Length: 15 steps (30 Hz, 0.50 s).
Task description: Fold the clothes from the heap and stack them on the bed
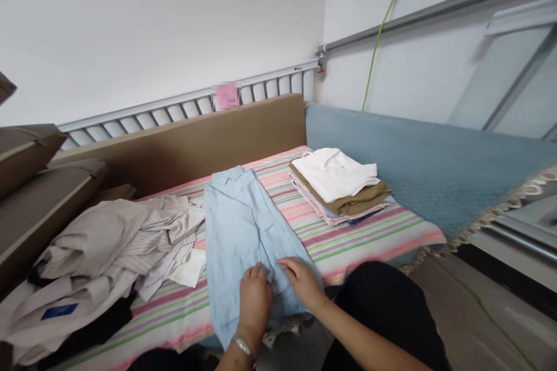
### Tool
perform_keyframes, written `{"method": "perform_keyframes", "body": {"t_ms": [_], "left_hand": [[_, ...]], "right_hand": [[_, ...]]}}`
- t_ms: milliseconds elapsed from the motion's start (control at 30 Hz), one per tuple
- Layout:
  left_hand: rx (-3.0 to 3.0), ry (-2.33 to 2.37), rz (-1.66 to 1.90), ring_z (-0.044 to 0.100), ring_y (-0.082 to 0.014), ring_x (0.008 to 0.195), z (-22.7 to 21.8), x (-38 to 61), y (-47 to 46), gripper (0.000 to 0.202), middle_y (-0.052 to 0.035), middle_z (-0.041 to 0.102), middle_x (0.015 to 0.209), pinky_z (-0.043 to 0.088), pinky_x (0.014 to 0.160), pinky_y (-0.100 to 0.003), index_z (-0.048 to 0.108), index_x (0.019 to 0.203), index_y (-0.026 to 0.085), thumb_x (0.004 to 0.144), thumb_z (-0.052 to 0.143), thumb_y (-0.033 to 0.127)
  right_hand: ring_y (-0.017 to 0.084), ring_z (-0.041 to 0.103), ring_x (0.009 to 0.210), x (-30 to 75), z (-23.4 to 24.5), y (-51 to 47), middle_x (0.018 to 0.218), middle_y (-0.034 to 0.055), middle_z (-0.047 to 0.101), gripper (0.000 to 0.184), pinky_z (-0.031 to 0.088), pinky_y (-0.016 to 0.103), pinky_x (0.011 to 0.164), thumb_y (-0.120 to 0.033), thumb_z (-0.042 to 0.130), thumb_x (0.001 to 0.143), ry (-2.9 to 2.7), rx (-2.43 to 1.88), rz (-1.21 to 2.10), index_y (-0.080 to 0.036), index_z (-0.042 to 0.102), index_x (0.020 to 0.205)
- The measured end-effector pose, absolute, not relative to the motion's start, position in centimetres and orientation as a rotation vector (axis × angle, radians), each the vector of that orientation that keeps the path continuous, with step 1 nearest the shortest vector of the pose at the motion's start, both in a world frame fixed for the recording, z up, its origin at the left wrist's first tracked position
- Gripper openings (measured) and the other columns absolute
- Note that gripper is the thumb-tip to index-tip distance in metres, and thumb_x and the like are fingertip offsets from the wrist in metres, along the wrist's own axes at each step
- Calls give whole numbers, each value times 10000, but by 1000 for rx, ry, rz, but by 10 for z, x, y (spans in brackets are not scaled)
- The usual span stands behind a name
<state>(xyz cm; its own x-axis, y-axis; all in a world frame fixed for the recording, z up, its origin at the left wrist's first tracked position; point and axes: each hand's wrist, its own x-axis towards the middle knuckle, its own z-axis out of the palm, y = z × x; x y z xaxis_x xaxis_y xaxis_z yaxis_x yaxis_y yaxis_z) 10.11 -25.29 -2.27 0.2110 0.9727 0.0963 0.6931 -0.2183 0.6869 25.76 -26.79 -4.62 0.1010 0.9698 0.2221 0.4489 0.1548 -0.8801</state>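
Note:
A light blue long-sleeved shirt (237, 220) lies lengthwise over the striped bed cover, its collar at the far end and its near end at the bed's front edge. My left hand (255, 293), with a silver bracelet at the wrist, is closed on the cloth near that end, fingers curled. Just to its right, my right hand (302, 284) rests on the shirt with its fingers slightly apart and pointing left. Fabric lies in small creases between both hands. What is under my palms is hidden.
At right stands a stack of folded clothes, a white garment (333, 174) on top of a brown one (361, 200). Rumpled striped clothes (126, 237) are heaped at left beside brown cushions (39, 203). A brown backrest (209, 139) and blue-covered side (391, 156) border the striped cover (348, 255).

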Motion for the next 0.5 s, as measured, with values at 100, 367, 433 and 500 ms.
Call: {"method": "perform_keyframes", "body": {"t_ms": [100, 367, 433, 500], "left_hand": [[1699, 1525, 878, 571, -258, 1036, -22, 87, -240, 265, -114, 679, 1018, 381, 990, -414, 659, 940, 152, 738, 510, 238], [1004, 1640, 1101, 622, -223, 1023, -40, 35, -239, 515, -133, 647, 1113, 513, 853, -363, 511, 1187, 108, 858, 293, 439], [905, 1619, 1117, 632, -225, 1009, -44, 33, -242, 538, -121, 662, 1082, 523, 840, -351, 508, 1196, 111, 849, 305, 469], [813, 1586, 1141, 638, -231, 997, -48, 33, -243, 553, -107, 677, 1037, 525, 841, -355, 515, 1200, 123, 836, 329, 495]], "right_hand": [[183, 619, 947, 262, -52, -261, 1013, 88, 679, 294, 468, 334, 882, -195, 427, 823, -1417, -1443, 792, -160, 651, 1009], [174, 630, 894, 263, -36, -249, 933, 57, 706, 256, 462, 290, 828, -136, 473, 780, -1485, -1600, 768, -167, 680, 927], [182, 615, 910, 255, -25, -252, 935, 61, 696, 262, 442, 297, 840, -145, 459, 801, -1556, -1644, 667, -177, 679, 938], [195, 589, 951, 242, -15, -255, 962, 69, 677, 276, 415, 307, 866, -151, 442, 818, -1704, -1686, 520, -181, 670, 971]]}}
